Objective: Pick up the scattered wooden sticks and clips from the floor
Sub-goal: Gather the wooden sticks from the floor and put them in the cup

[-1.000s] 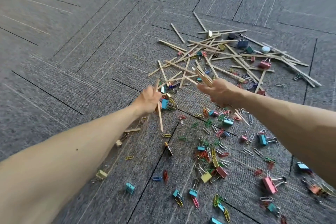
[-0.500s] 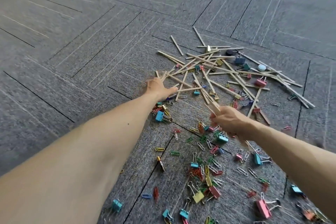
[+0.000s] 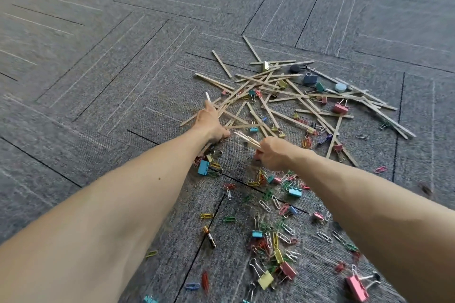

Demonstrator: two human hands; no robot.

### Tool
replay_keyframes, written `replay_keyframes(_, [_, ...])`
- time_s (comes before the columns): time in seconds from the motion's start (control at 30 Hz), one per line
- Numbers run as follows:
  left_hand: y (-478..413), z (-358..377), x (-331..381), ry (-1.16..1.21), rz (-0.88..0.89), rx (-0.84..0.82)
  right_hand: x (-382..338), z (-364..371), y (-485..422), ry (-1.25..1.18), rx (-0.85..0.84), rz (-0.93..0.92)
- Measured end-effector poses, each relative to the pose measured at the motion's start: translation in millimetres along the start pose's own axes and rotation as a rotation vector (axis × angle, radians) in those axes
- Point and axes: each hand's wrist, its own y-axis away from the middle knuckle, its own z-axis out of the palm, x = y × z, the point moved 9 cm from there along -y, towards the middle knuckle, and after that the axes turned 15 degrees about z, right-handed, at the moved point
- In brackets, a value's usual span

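Note:
Many thin wooden sticks (image 3: pixel 283 92) lie crisscrossed in a pile on the grey carpet (image 3: pixel 123 81). Coloured paper clips and binder clips (image 3: pixel 270 204) are strewn nearer to me. My left hand (image 3: pixel 210 122) is at the pile's left edge, fingers curled down around a single stick (image 3: pixel 208 96) whose pale end pokes up past the knuckles. My right hand (image 3: pixel 273 155) is just right of it, gripping a small bundle of sticks (image 3: pixel 246 138) that points up and left toward the left hand.
A blue binder clip (image 3: pixel 203 167) lies under my left wrist. A small battery (image 3: pixel 209 240) lies on a carpet seam. Yellow (image 3: pixel 266 279) and pink (image 3: pixel 357 288) binder clips lie near the bottom. A pale round cap (image 3: pixel 341 87) and a dark round object (image 3: pixel 294 68) sit in the far pile.
My left hand reached forward to the pile's left edge, lay flat there, then curled round a stick. My right hand, still holding its bundle, drew back and left toward the left hand.

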Motion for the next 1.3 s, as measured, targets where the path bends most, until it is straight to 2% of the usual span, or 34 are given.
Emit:
replay_keyframes(0.13, [-1.8, 0.7, -8.9, -0.013, -0.018, -0.095, -5.2, -11.3, 0.1, 0.084, 0.139, -0.039])
replay_keyframes(0.23, [1.5, -5.0, -20.1, -0.009, -0.033, -0.191, -5.6, -7.4, -1.7, 0.122, 0.135, -0.026])
replay_keyframes(0.37, [5.6, -19.1, -28.8, 0.194, -0.092, -0.247, -7.2, -9.5, -2.8, 0.175, 0.185, -0.036])
replay_keyframes(0.57, [8.4, -25.3, -47.3, 0.35, -0.164, -0.329, -11.0, -10.4, 2.0, 0.201, 0.203, -0.056])
replay_keyframes(0.7, [17.0, -27.3, -54.7, 0.172, -0.1, -0.532, -12.0, -11.1, 3.2, 0.192, 0.207, -0.074])
replay_keyframes(0.83, [17.8, -41.5, -64.2, -0.063, -0.063, -0.617, -12.2, -10.7, 5.0, 0.194, 0.203, -0.072])
replay_keyframes(0.9, [14.8, -49.2, -63.5, -0.066, -0.041, -0.574, -12.1, -10.1, 5.9, 0.198, 0.198, -0.07])
replay_keyframes(1.07, [-1.5, -62.3, -61.1, 0.035, -0.003, -0.31, -12.3, -9.9, 3.2, 0.201, 0.191, -0.065])
replay_keyframes(1.23, [-18.9, -62.1, -47.2, -0.08, 0.029, 0.075, -11.0, -9.7, -0.1, 0.205, 0.204, -0.068])
replay_keyframes(1.3, [-25.1, -51.3, -40.2, -0.051, 0.024, 0.104, -10.0, -9.5, -1.3, 0.213, 0.212, -0.069])
